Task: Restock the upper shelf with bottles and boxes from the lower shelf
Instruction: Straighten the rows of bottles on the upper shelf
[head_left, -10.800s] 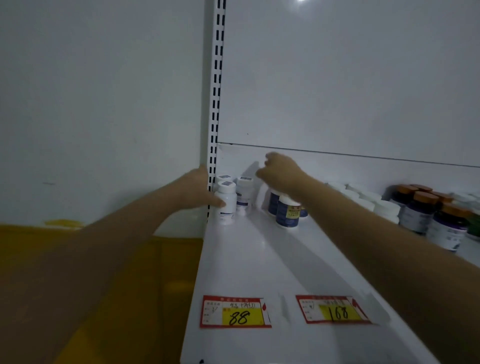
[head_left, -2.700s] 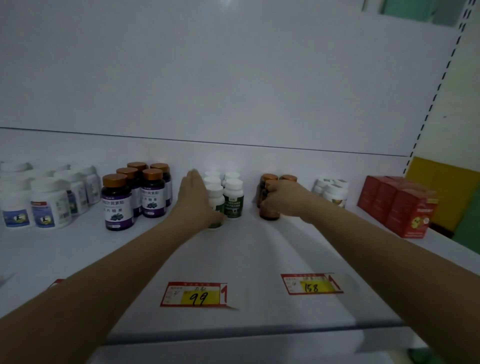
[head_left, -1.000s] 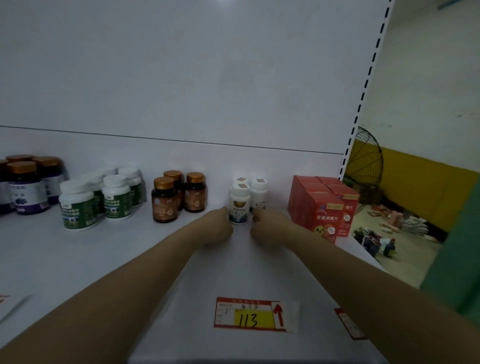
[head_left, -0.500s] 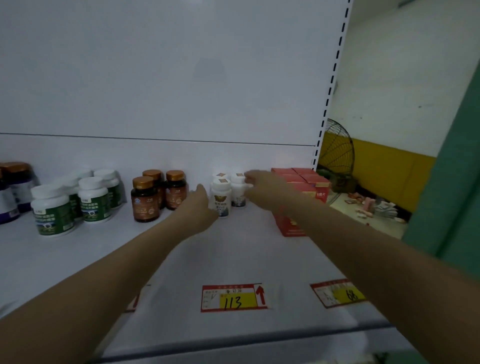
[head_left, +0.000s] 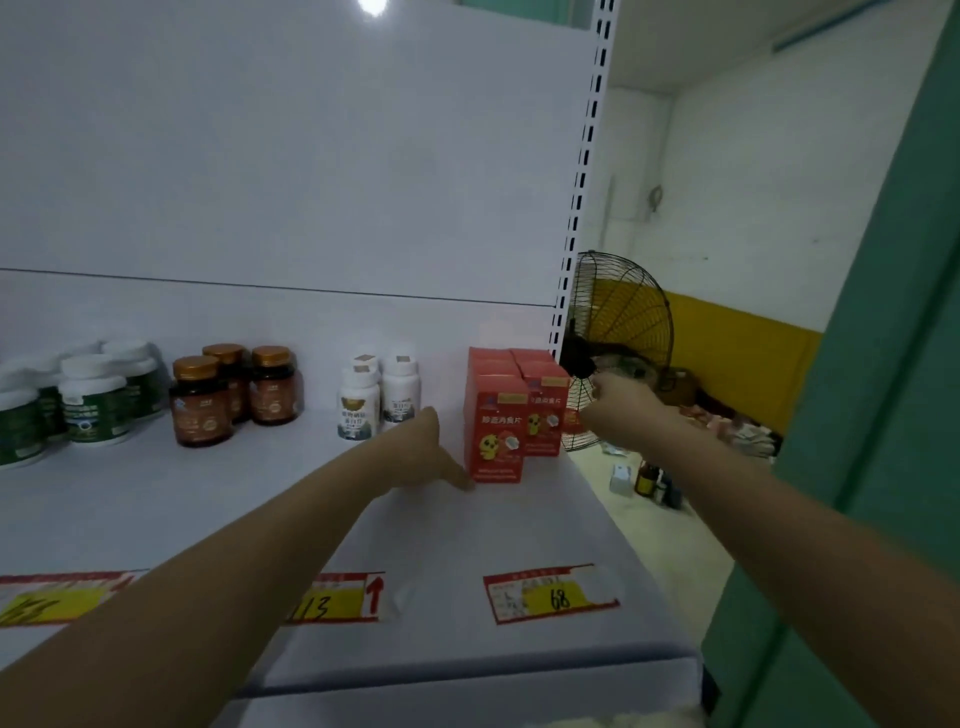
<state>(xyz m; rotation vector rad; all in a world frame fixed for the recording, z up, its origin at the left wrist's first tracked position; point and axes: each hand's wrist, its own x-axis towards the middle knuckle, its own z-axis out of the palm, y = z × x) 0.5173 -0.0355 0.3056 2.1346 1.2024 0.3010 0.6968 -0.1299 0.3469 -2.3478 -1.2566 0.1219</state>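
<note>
Several red boxes (head_left: 496, 431) stand in a tight block at the right end of the white upper shelf (head_left: 467, 530). My left hand (head_left: 431, 452) rests on the shelf with its fingers flat against the left side of the front box. Just past the shelf's right edge, my right hand (head_left: 618, 410) hovers beside the block with loosely curled fingers and holds nothing. Three white bottles (head_left: 376, 397) stand left of the boxes. Further left are three brown bottles with amber caps (head_left: 234, 389), then white bottles with green labels (head_left: 88, 402).
Price tags reading 113 (head_left: 332, 597) and 68 (head_left: 550, 597) lie near the shelf's front edge. A slotted upright (head_left: 582, 208) ends the shelf on the right. Behind it stands a black fan (head_left: 618, 338). Small items lie on the floor (head_left: 649, 480), beside a green panel (head_left: 883, 364).
The view has swung right. Both hands left the white bottles and moved right, and they now flank the red boxes, the right hand passing beyond the shelf's end.
</note>
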